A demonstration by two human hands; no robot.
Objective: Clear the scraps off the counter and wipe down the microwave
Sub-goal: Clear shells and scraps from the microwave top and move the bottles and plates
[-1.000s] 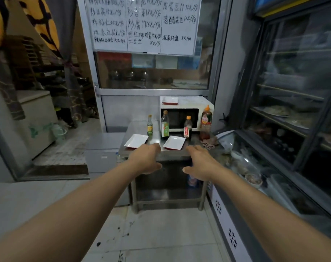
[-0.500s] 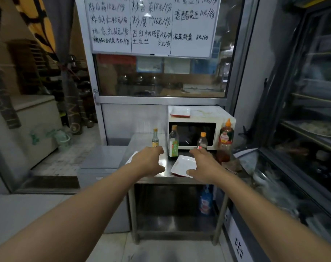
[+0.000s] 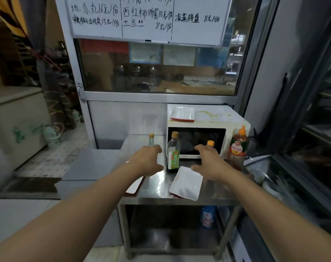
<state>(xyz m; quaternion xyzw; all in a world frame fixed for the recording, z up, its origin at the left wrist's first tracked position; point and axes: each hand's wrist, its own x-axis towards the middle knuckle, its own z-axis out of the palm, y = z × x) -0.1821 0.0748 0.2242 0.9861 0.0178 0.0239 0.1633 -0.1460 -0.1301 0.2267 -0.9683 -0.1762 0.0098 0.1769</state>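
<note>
A white microwave (image 3: 213,118) stands at the back of a steel counter (image 3: 157,188), its top smeared with yellowish stains. A white tray (image 3: 182,113) lies on its top. Two more white trays lie on the counter: one (image 3: 186,183) near the front edge, one (image 3: 135,185) partly under my left forearm. My left hand (image 3: 146,161) hovers over the counter with fingers loosely spread, holding nothing. My right hand (image 3: 208,162) hovers above the front tray, fingers relaxed and empty.
Several bottles stand before the microwave: a small clear one (image 3: 151,139), a green-labelled one (image 3: 173,151), an orange-capped one (image 3: 210,143) behind my right hand, and a red sauce bottle (image 3: 238,146). A glass display case (image 3: 302,167) runs along the right. A blue bottle (image 3: 208,216) sits below the counter.
I have stepped closer to the counter, so it and the microwave look larger. Both hands have reached forward over the counter, still empty.
</note>
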